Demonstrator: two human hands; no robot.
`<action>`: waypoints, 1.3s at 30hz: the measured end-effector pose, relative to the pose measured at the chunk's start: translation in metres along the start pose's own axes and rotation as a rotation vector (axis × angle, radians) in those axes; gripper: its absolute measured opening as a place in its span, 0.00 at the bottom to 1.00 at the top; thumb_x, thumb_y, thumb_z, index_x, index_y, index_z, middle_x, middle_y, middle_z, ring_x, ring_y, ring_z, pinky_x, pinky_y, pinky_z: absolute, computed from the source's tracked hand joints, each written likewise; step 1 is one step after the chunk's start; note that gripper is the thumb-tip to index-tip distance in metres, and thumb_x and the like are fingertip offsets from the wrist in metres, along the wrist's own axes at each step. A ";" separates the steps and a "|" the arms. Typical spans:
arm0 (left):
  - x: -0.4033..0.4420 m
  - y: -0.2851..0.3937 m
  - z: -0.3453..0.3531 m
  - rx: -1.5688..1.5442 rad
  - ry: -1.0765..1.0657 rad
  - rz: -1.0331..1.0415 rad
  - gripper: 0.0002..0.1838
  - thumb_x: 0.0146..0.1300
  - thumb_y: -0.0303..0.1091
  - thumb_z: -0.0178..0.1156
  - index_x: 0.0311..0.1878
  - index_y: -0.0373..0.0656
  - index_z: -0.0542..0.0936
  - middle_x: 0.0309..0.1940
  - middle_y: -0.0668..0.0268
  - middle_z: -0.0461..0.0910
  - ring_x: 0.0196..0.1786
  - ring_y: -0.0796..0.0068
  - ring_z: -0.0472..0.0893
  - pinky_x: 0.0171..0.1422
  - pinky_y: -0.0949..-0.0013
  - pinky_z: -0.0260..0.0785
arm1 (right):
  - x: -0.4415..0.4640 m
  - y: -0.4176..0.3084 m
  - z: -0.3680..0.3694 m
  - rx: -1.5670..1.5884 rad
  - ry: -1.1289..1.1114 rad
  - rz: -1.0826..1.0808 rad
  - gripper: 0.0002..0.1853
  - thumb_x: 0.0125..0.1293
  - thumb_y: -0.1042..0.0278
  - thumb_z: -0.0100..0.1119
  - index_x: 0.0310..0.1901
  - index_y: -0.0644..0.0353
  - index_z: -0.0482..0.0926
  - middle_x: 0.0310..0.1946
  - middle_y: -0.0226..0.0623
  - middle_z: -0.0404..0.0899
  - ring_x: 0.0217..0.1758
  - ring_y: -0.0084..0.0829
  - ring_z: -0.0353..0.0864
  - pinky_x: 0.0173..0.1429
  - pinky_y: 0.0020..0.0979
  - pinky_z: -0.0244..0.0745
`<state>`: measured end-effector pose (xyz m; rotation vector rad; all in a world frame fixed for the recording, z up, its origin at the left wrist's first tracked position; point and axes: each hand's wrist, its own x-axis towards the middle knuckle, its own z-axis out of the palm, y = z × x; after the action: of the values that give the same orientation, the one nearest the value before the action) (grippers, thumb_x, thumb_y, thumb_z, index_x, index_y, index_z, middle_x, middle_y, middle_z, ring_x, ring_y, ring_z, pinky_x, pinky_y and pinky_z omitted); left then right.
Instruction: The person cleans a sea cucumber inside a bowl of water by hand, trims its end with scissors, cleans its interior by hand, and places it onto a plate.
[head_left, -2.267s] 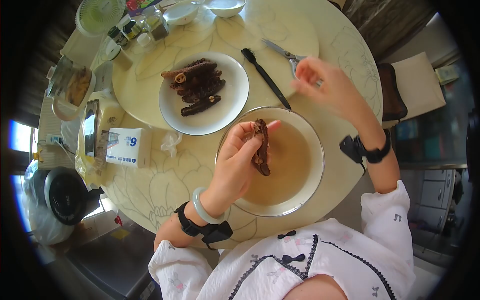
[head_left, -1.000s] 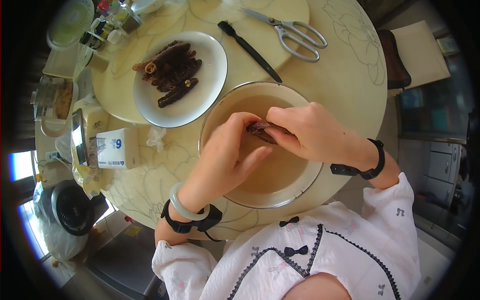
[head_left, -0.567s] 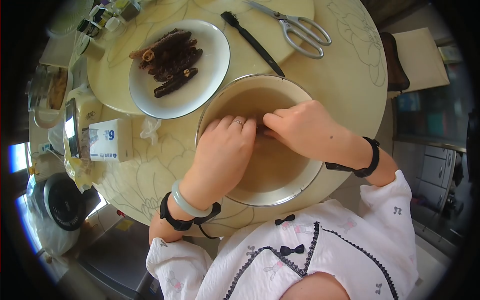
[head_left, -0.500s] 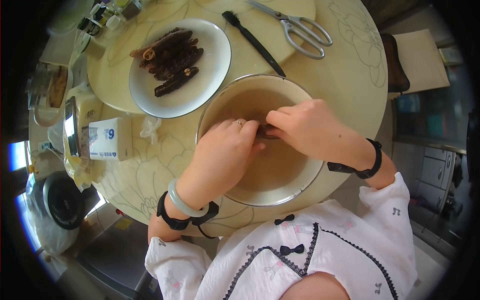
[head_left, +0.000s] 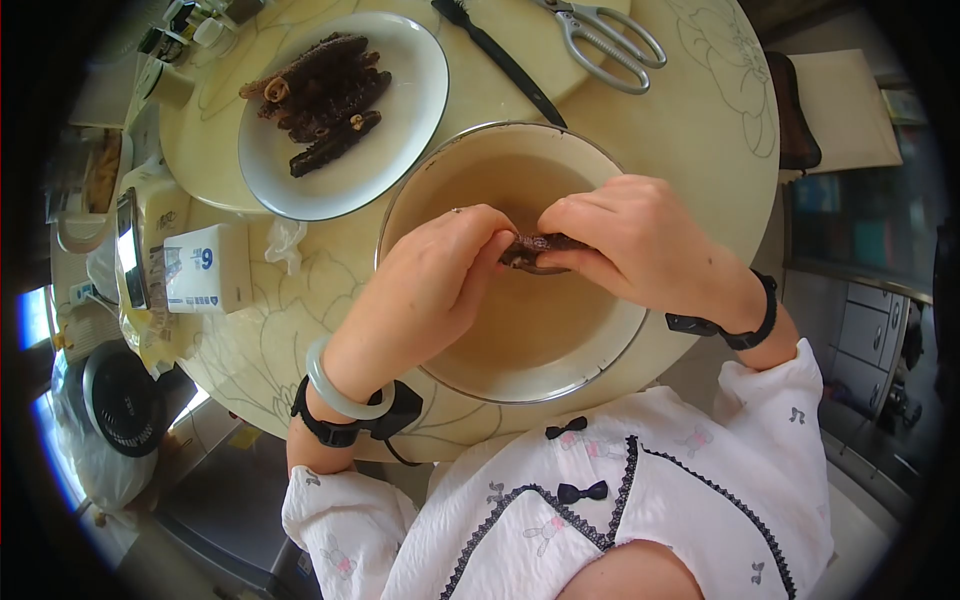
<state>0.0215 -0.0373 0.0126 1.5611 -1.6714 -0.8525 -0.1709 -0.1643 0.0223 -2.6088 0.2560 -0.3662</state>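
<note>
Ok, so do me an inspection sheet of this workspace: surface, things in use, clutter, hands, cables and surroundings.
Surface: pale table with a line-drawn flower pattern.
Things in use: one dark brown piece held over a white bowl of cloudy liquid; more brown pieces piled on a plate.
Clutter: black brush and scissors beyond the bowl, blade tips out of frame; tissue pack and crumpled plastic to the left.
Hands: left hand and right hand each pinch the dark brown piece.
Cables: short black cord by the left wristband.
Surroundings: drawers at right; plastic bag at lower left.
</note>
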 end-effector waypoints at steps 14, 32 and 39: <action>0.002 0.001 -0.005 -0.355 -0.082 -0.173 0.09 0.77 0.29 0.48 0.45 0.35 0.76 0.29 0.70 0.72 0.33 0.82 0.70 0.39 0.75 0.65 | -0.001 0.008 0.003 -0.096 0.151 -0.260 0.14 0.54 0.67 0.62 0.42 0.37 0.86 0.30 0.23 0.80 0.22 0.25 0.73 0.28 0.26 0.68; 0.003 -0.004 -0.008 -0.866 -0.232 -0.303 0.11 0.65 0.22 0.64 0.49 0.34 0.77 0.42 0.66 0.81 0.45 0.81 0.80 0.52 0.76 0.74 | -0.003 0.014 -0.004 -0.009 0.147 -0.272 0.13 0.50 0.70 0.67 0.38 0.43 0.89 0.28 0.24 0.82 0.20 0.24 0.73 0.25 0.26 0.66; 0.003 -0.008 -0.007 -0.906 -0.156 -0.303 0.13 0.61 0.16 0.64 0.48 0.32 0.76 0.45 0.63 0.81 0.48 0.77 0.82 0.55 0.74 0.77 | 0.002 0.001 -0.006 0.374 0.095 -0.052 0.12 0.58 0.79 0.68 0.43 0.54 0.89 0.29 0.34 0.86 0.28 0.31 0.84 0.32 0.27 0.78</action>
<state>0.0316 -0.0404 0.0097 1.1054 -0.8941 -1.6315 -0.1712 -0.1685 0.0274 -2.2369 0.1358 -0.5049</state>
